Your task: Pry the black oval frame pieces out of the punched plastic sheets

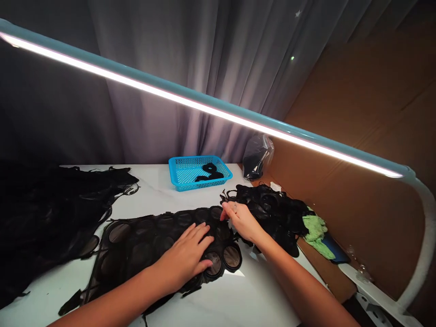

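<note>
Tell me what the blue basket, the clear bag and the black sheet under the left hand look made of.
Blue basket: likely moulded plastic, slightly glossy, with perforated walls. Clear bag: probably thin plastic film, transparent, with shiny highlights. Black sheet: perhaps thin fabric, mostly matte; its greyish circles look sheer.

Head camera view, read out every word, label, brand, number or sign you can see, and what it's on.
No text can be read on the lamp, blue basket, clear bag or black sheet.
Curtain: two small star shapes, no words.
Small white piece by the black pile: too small to tell.
</note>
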Motion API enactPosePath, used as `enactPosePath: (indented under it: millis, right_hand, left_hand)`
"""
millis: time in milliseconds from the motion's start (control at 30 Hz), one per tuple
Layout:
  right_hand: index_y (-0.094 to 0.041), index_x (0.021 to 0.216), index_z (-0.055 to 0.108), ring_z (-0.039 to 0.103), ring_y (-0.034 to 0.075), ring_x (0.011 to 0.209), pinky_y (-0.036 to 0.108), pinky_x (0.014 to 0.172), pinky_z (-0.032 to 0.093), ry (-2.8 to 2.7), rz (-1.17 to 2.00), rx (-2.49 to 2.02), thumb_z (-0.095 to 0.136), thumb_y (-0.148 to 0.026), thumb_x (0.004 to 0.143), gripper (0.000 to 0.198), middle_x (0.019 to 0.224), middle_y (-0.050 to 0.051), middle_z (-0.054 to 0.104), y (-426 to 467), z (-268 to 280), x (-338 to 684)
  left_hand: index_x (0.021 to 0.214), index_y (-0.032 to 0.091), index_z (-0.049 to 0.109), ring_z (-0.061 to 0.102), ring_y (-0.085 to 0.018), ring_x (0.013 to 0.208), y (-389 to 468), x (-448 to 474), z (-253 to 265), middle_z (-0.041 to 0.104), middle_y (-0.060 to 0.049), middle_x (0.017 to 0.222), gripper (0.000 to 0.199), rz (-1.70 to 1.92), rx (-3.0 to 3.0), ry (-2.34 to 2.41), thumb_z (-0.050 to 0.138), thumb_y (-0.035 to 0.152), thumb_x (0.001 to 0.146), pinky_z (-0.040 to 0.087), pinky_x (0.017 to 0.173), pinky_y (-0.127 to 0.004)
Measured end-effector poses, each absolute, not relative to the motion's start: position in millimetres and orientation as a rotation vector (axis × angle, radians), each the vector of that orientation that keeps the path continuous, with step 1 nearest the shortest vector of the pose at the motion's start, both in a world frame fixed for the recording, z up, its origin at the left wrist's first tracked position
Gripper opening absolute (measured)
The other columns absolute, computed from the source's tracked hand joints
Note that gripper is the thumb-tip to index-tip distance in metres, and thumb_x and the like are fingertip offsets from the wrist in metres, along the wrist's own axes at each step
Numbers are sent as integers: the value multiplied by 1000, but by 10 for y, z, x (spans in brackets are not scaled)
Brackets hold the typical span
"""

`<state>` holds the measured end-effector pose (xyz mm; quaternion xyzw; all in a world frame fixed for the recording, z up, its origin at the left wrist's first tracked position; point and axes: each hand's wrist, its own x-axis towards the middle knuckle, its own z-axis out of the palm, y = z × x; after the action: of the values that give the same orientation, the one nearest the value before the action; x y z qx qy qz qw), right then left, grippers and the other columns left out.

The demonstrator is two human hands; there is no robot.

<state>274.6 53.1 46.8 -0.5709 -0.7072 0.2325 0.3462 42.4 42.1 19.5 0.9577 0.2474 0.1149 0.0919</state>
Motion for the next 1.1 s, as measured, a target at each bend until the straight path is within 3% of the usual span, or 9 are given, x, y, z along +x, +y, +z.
enactPosePath:
  millis: [167, 300, 400, 533, 700, 933, 1100]
  right_hand:
    - [-17, 75, 65, 60, 13, 54, 24, 49, 46, -1678, 928, -1406, 48, -59, 91, 48, 72, 2, 61, 435, 367, 2884]
    - [-18, 87, 67, 65, 16, 70, 26, 64, 52, -1477, 1050, -1371, 63, -49, 86, 31, 78, 3, 67, 189, 354, 2991]
    - [-18, 85, 66, 64, 16, 74, 26, 67, 51, -1375, 1063, -1353, 68, -42, 84, 24, 81, 4, 68, 39, 327, 3008]
    - [-18, 72, 59, 63, 16, 74, 28, 67, 51, -1329, 1141, -1313, 69, -40, 84, 27, 86, 5, 68, 24, 302, 2984]
    - [-17, 79, 63, 64, 17, 80, 29, 70, 50, -1473, 1281, -1287, 66, -35, 85, 19, 91, 6, 68, 180, 246, 2952]
    - [-16, 74, 60, 54, 12, 69, 23, 60, 41, -1541, 1312, -1329, 71, -31, 80, 19, 87, 3, 65, 234, 200, 2981]
    - [-16, 75, 60, 52, 12, 69, 23, 60, 40, -1563, 1320, -1311, 70, -29, 81, 17, 89, 3, 64, 223, 191, 2988]
  left_hand:
    - [145, 29, 42, 29, -33, 143, 340, 428, 205, 35, -11, 155, 62, 261, 2758, 666, 64, 47, 90, 25, 114, -58]
    - [152, 37, 24, 27, -32, 144, 278, 97, 161, 25, -5, 159, 77, 217, 2773, 603, 63, 54, 88, 26, 113, -59]
    - [153, 38, 17, 33, -33, 141, 229, -285, 101, 26, -3, 158, 79, 236, 2858, 678, 58, 59, 89, 33, 110, -57]
    - [153, 35, 24, 45, -33, 134, 143, -670, 98, 38, -3, 153, 74, 345, 2997, 888, 58, 55, 90, 48, 101, -47]
    - [146, 35, 41, 51, -34, 128, 79, -377, 316, 42, -4, 151, 64, 377, 2992, 898, 62, 53, 88, 53, 96, -46]
    - [139, 20, 52, 40, -33, 137, 280, 543, 317, 41, -16, 150, 62, 225, 2812, 767, 71, 41, 84, 36, 111, -52]
    - [144, 28, 44, 29, -35, 142, 322, 571, 57, 31, -13, 156, 66, 206, 2792, 796, 69, 42, 85, 27, 112, -59]
